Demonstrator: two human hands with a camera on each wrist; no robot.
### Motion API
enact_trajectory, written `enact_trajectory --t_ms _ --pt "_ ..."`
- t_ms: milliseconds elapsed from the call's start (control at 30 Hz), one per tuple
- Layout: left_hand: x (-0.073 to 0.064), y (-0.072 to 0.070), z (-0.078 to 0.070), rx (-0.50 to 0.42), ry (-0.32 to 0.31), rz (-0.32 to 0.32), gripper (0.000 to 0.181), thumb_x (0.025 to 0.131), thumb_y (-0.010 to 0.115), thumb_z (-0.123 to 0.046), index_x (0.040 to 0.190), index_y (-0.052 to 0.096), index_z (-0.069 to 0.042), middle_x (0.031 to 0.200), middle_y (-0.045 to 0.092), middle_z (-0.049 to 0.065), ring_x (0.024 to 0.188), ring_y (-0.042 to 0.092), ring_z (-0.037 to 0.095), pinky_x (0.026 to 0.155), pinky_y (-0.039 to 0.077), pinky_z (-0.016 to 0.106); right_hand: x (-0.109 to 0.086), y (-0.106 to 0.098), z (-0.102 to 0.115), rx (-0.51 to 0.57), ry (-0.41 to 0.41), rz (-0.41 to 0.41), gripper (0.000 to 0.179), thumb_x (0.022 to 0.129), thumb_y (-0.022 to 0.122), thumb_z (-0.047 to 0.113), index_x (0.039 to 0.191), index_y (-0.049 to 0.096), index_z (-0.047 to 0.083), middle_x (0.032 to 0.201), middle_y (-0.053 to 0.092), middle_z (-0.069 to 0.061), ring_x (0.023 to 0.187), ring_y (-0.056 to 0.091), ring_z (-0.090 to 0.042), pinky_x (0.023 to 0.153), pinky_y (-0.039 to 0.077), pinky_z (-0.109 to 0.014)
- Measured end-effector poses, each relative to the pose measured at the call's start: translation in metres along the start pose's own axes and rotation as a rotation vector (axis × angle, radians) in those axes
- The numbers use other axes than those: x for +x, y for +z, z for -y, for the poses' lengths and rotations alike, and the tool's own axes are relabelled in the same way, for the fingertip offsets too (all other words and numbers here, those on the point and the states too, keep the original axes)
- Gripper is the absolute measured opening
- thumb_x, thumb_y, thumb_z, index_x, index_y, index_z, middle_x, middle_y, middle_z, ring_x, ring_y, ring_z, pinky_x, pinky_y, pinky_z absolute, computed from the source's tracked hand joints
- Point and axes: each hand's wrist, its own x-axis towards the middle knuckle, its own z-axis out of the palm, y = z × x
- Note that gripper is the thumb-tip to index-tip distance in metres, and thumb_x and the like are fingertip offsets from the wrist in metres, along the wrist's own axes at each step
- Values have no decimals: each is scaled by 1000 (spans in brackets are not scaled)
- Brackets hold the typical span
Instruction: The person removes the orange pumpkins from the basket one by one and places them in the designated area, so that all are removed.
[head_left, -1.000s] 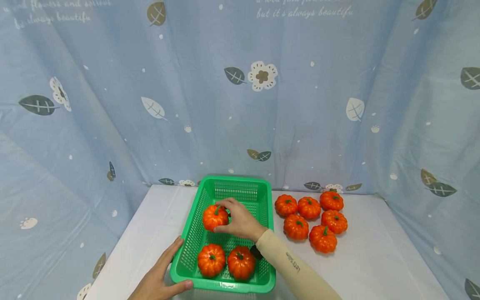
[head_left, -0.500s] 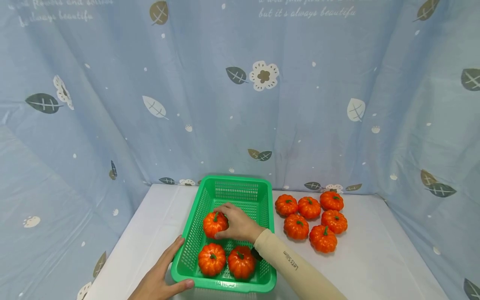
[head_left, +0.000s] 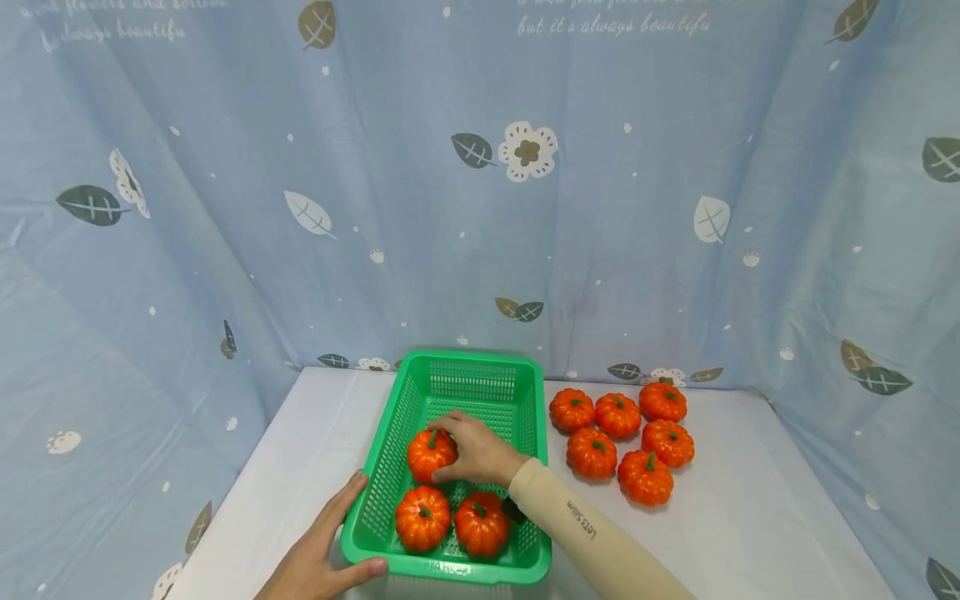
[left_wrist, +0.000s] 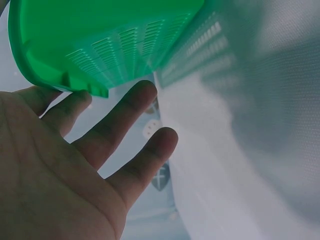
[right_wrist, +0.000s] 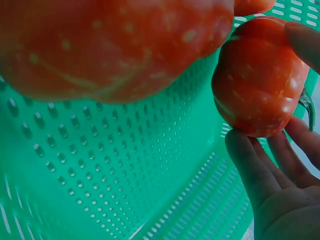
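A small orange pumpkin (head_left: 429, 457) with a green stem is in my right hand (head_left: 483, 450), thumb and fingers around its sides. It is inside the green plastic basket (head_left: 360, 546), at the left wall. In the right wrist view this pumpkin (right_wrist: 260, 80) sits between thumb and fingers, low over the perforated floor. Two other pumpkins, one on the left (head_left: 423, 519) and one on the right (head_left: 482, 525), lie at the basket's near end. My left hand (head_left: 322, 546) is at the basket's near left corner. In the left wrist view its fingers (left_wrist: 117, 120) are spread, some touching the rim.
Several more orange pumpkins (head_left: 592, 455) lie in a cluster on the white table (head_left: 750, 500), right of the basket. Behind the table hangs a blue curtain (head_left: 420, 208) with leaf and flower prints. A beige sleeve (head_left: 592, 533) covers the right forearm, which crosses the basket's right rim.
My right hand has lowered the pumpkin and brought it slightly nearer to the two at the basket's near end. The left hand has stayed at the corner.
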Motion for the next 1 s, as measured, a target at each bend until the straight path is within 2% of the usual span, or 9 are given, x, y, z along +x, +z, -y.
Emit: enact_trajectory --t_ms 400,633,733,1000 --pt "0 0 1 -1 25 -16 104 81 81 -54 161 16 -41 167 20 1 148 27 40 105 37 69 -3 1 -4 21 24 26 71 81 88 35 142 58 14 141 54 -2 126 54 -18 101 49 -30" --pt "0 1 -1 -8 -5 -2 104 81 80 -57 161 14 -44 168 18 2 148 26 41 105 36 70 -4 1 -6 -13 -10 40 55 85 85 28 135 64 16 138 56 0 123 56 -18 99 50 -28" --pt "-1 1 -1 -10 -13 1 105 81 80 -57 161 14 -44 168 18 2 148 26 42 105 36 70 -4 1 -5 -44 0 49 55 85 85 30 135 64 18 138 57 1 124 55 -17 101 49 -29" --pt "-1 2 2 0 21 -16 104 81 81 -55 161 15 -42 167 19 1 147 27 41 104 37 70 -5 1 -3 -31 28 67 57 86 83 31 138 63 17 141 55 -3 127 54 -21 103 48 -33"
